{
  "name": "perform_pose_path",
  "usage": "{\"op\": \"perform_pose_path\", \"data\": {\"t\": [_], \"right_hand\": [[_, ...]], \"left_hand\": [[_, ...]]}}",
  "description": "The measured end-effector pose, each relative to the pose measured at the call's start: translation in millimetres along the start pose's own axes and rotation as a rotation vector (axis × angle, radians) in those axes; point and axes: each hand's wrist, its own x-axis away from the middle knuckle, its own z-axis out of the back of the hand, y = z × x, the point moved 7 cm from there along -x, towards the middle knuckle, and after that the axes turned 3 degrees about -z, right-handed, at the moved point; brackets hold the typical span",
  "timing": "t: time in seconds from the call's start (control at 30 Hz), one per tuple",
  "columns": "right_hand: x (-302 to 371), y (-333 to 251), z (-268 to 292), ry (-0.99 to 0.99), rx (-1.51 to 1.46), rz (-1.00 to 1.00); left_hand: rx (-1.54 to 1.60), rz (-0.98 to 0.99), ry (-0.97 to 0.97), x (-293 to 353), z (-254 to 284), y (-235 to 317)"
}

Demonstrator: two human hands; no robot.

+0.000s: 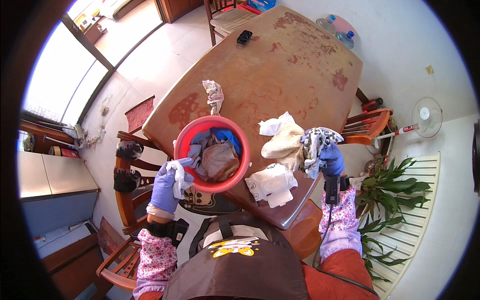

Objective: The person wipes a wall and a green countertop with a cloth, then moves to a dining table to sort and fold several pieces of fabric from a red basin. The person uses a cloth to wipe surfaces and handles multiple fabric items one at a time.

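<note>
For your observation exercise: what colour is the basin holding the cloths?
Red, the basin, clearest in the head view.

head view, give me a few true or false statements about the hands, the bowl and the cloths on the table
1. The left hand holds a white cloth at the rim of the red bowl. True.
2. The red bowl is empty. False: it holds several cloths, blue and grey among them.
3. The right hand grips a checked cloth. True.
4. Both hands are bare. False: both wear purple gloves.
5. A small black object lies at the far end of the table. True.
6. The wipes pack lies inside the bowl. False: it lies on the table to the bowl's right.
</note>
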Motion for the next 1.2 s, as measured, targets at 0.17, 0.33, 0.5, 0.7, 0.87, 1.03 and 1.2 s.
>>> {"op": "perform_pose_path", "data": {"t": [0.17,0.33,0.5,0.7,0.87,1.03,1.2], "right_hand": [[-10.4,-8.3,-26.9,-0.024,-0.026,-0.012],[-22.0,-22.2,-52.7,0.032,0.107,0.113],[-34.5,-20.4,-93.6,-0.031,0.186,0.022],[-46.7,-15.5,-157.9,-0.196,0.465,-0.074],[-62.4,-10.1,-191.0,-0.462,0.647,-0.138],[-80.2,34.9,-233.5,-0.695,1.01,0.058],[-92.4,95.3,-252.0,-0.777,1.541,0.298]], "left_hand": [[0.04,-0.021,0.053,6.8,15.5,0.5],[0.09,-0.005,0.058,14.8,20.6,5.0],[-0.045,-0.039,0.125,18.9,22.6,12.9],[-0.038,-0.075,0.137,25.8,31.4,19.9],[-0.037,-0.08,0.144,25.8,46.4,16.7],[0.042,-0.065,0.077,23.2,52.1,9.0],[0.057,-0.081,0.062,23.6,57.3,7.3]]}}
